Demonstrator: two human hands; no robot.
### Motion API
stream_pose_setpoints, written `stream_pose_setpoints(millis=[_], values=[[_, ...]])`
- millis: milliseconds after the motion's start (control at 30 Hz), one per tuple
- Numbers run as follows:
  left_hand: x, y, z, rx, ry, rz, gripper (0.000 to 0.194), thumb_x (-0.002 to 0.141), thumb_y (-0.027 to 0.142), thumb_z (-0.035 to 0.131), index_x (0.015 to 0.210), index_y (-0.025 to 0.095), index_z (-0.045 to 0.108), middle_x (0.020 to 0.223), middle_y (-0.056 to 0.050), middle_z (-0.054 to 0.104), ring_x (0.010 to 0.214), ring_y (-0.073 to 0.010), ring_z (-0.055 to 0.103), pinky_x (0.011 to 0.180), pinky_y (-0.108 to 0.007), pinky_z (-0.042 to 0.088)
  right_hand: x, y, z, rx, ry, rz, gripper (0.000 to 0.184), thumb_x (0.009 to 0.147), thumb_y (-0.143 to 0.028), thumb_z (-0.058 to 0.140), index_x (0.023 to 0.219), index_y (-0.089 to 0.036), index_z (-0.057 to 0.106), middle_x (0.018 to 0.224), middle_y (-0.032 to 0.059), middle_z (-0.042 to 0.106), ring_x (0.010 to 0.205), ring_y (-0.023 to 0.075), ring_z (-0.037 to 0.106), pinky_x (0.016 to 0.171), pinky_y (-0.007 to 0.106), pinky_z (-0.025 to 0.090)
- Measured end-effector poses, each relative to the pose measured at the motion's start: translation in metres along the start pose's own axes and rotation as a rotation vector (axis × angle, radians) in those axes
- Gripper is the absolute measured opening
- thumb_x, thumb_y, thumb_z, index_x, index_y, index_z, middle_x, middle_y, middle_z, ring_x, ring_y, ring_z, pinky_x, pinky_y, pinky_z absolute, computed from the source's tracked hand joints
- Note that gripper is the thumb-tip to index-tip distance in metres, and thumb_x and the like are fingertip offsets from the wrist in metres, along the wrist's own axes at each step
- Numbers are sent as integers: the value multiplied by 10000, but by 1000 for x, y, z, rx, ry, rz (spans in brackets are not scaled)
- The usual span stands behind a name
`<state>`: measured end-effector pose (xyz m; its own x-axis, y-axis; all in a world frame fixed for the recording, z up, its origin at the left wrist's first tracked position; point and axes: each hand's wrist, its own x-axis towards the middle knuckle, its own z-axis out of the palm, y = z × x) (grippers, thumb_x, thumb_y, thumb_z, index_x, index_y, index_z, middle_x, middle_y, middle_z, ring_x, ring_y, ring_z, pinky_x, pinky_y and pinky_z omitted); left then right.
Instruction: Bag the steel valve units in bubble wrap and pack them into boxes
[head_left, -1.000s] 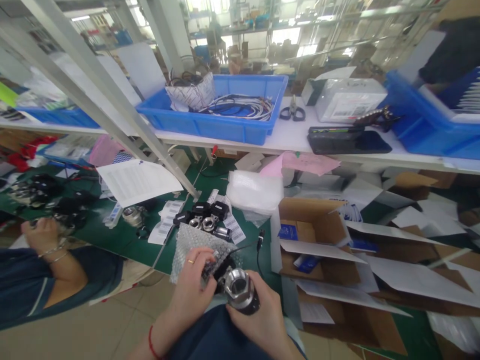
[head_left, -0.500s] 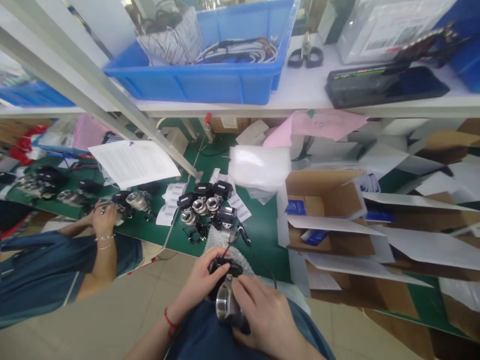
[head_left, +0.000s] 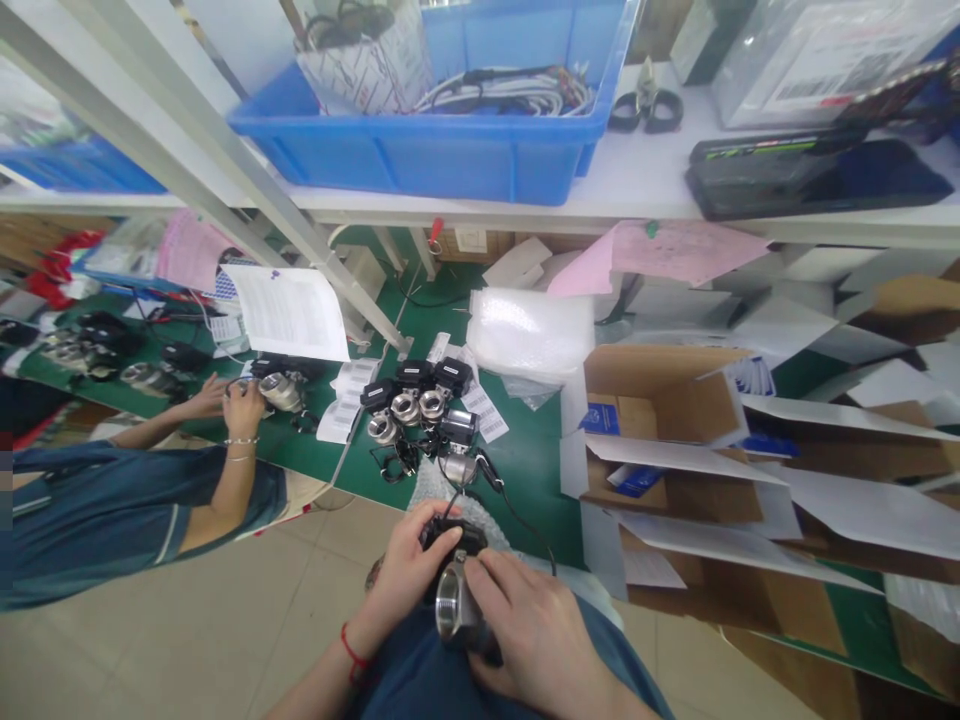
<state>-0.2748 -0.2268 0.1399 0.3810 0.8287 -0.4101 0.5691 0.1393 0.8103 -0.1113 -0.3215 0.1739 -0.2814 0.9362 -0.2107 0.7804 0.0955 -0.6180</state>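
Note:
Over my lap I hold a motorized valve (head_left: 450, 603), a metal threaded body with a black housing and a cable. My left hand (head_left: 412, 560) is closed round the black housing, its thumb pressed on top. On the other side, my right hand (head_left: 529, 615) grips the metal body, fingers bent over it. The threaded opening faces up and left between them. Bubble wrap (head_left: 487, 525) lies just beyond my hands. Several similar valves (head_left: 406, 405) with black housings stand on the green table, and another metal valve (head_left: 457, 467) lies nearer me with its cable.
Cardboard boxes (head_left: 667, 400) with white flaps line the right side. A stack of clear bubble bags (head_left: 529, 335) lies behind the valves, near printed label sheets (head_left: 487, 412). Above, a shelf carries a blue bin (head_left: 435, 160) and scissors (head_left: 645, 105). At left, a co-worker's hands (head_left: 244, 410) handle similar parts.
The view has shifted slightly, so the bench and shelf appear farther right. My grip on the valve looks nearly unchanged. The co-worker's hands have moved apart.

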Motion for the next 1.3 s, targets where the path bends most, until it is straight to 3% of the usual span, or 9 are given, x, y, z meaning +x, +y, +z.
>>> stream_pose_setpoints(millis=[267,367,500,633,767,933,1067,1200,1300], values=[[1,-15,-10,7,68,100,333,874,349,603,1161,196,675,1211,-103,684,1111,-246,641,951,-381,525,-2,12,12,158,287,71,437,609,-182,613,1045,-198,627,1029,93,727,869,263,709,712,309,560],[-1,-20,-13,218,233,274,230,922,343,567,941,206,750,996,-82,728,935,-214,669,839,-352,551,1,17,12,369,365,274,369,616,-183,603,983,-223,608,846,16,723,750,209,698,650,258,507],[7,7,0,533,378,510,257,962,292,531,836,190,731,755,-42,642,721,-170,598,648,-288,500,15,21,13,783,473,559,315,588,-264,698,887,-224,608,712,-26,700,653,190,648,612,253,474],[12,46,21,678,360,778,274,989,190,437,916,145,698,741,-46,614,667,-168,580,576,-284,466,36,25,19,1251,609,660,388,530,-325,789,852,-183,624,739,21,725,687,202,643,622,265,499],[10,52,24,718,382,873,266,990,169,418,935,139,676,736,-48,622,651,-176,592,570,-293,481,50,28,21,1642,700,767,513,535,-432,806,934,-155,639,788,59,744,687,218,666,649,311,542],[26,58,21,569,451,751,247,1007,226,422,983,158,658,844,-59,676,761,-170,658,687,-276,535,48,25,16,1171,712,552,475,584,-338,805,998,-170,645,836,28,744,738,198,670,665,257,533],[29,77,30,584,368,712,299,999,202,401,825,180,643,746,-41,642,670,-167,629,624,-276,518,45,26,15,911,696,426,450,593,-293,769,1018,-185,666,847,12,750,729,194,674,648,240,533],[4,79,39,735,310,928,313,972,106,337,941,155,645,800,-70,674,710,-179,639,635,-276,521,49,39,15,1226,757,577,455,589,-274,770,1016,-169,655,845,45,765,739,219,694,660,276,547],[-8,74,41,823,370,949,278,924,60,365,979,145,624,845,-79,682,787,-202,646,754,-325,538,53,46,13,1660,760,665,477,559,-333,829,974,-172,659,826,45,770,709,209,694,654,290,546]])
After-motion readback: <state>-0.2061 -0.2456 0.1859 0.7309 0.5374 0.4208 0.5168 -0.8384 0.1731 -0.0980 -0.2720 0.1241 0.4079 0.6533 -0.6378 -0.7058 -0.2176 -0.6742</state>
